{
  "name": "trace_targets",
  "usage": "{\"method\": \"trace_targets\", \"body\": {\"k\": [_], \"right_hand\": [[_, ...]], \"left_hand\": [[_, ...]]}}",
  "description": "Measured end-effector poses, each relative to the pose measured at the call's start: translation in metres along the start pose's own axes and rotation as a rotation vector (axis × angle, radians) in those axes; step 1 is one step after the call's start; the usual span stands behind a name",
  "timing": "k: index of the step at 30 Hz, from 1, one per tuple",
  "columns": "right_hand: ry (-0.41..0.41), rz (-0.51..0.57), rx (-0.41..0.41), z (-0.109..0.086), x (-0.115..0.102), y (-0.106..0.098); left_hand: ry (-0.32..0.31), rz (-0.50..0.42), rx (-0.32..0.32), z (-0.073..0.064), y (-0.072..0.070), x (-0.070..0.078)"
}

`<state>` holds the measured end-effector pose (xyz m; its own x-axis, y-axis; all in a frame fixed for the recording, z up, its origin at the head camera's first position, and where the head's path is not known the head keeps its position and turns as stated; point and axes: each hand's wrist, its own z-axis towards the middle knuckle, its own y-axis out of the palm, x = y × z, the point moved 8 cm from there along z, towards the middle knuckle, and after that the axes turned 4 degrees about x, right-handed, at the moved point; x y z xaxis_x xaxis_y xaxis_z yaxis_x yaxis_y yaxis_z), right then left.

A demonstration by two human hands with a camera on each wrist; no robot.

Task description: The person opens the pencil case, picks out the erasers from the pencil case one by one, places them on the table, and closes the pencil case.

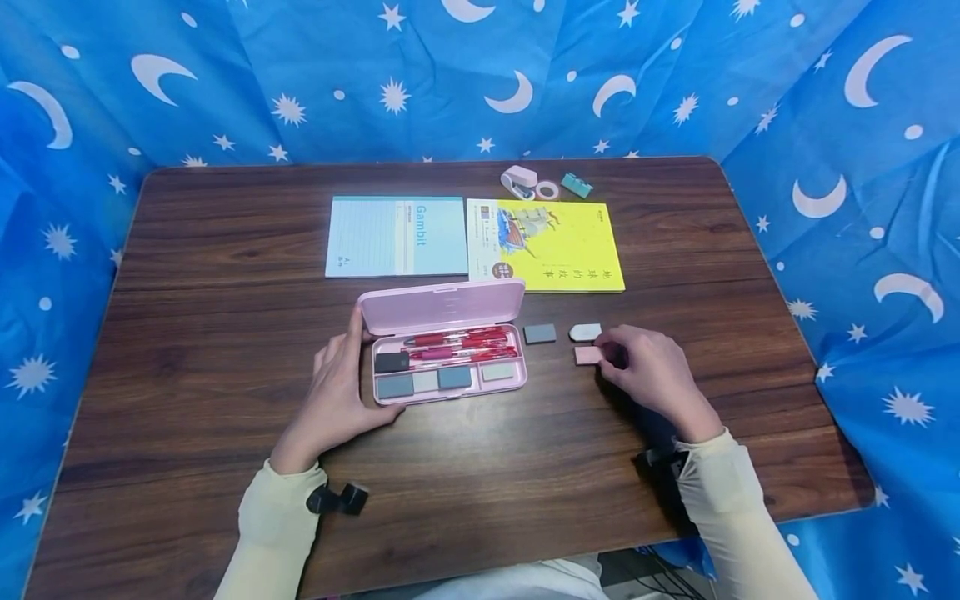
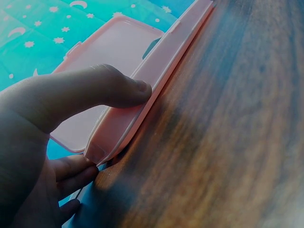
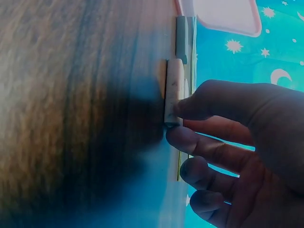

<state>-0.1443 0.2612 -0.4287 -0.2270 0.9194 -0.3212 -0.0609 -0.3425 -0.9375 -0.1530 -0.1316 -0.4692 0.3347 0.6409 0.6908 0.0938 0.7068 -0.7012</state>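
A pink pencil case point(image 1: 450, 400) lies with its lid up in front of me. My left hand point(image 1: 333, 396) holds its left end, the thumb on the front wall and the fingers at the side. Inside are red pens point(image 1: 457, 337) and several erasers, one of them grey point(image 1: 454, 377). To the right of the case, my right hand point(image 1: 648, 367) pinches the near end of a pink eraser point(image 1: 587, 356) with thumb and forefinger, low over the table. Just beyond it is a white eraser point(image 1: 585, 332), and a grey eraser point(image 1: 539, 333) lies closer to the case.
Behind the case are a light blue notebook point(image 1: 393, 237) and a yellow book point(image 1: 573, 250). At the table's back edge sit a small pink stapler point(image 1: 518, 181), a tape roll point(image 1: 548, 190) and a teal clip-like item point(image 1: 577, 185). Blue curtains point(image 1: 450, 83) surround the wooden table point(image 1: 225, 333).
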Motion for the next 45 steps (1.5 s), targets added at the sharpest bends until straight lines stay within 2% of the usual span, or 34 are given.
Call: {"method": "trace_targets", "body": {"k": [6,9,12,17,24,29,34,45], "right_hand": [[-0.015,-0.004,0.056,0.002,-0.011,-0.012],[-0.056,0.031,0.100,0.007,-0.026,-0.019],[-0.113,0.090,0.108,0.016,-0.050,-0.018],[-0.222,0.146,0.034,0.037,-0.102,0.003],[-0.369,0.124,-0.108,0.064,-0.179,0.045],[-0.451,0.115,-0.150,0.074,-0.216,0.066],[-0.446,0.103,-0.175,0.079,-0.228,0.079],[-0.431,0.063,-0.174,0.082,-0.231,0.089]], "left_hand": [[0.002,0.006,0.000,-0.001,-0.001,0.001],[-0.004,0.009,-0.003,-0.001,-0.001,0.000],[-0.011,0.011,-0.008,-0.001,0.000,-0.001],[-0.004,0.008,-0.003,0.000,0.000,-0.001],[-0.001,0.001,-0.003,-0.001,0.000,-0.003],[0.032,-0.003,0.015,-0.002,-0.001,-0.002],[0.058,-0.005,0.030,-0.003,-0.002,0.000],[0.033,0.002,0.003,-0.002,0.000,-0.003]]}}
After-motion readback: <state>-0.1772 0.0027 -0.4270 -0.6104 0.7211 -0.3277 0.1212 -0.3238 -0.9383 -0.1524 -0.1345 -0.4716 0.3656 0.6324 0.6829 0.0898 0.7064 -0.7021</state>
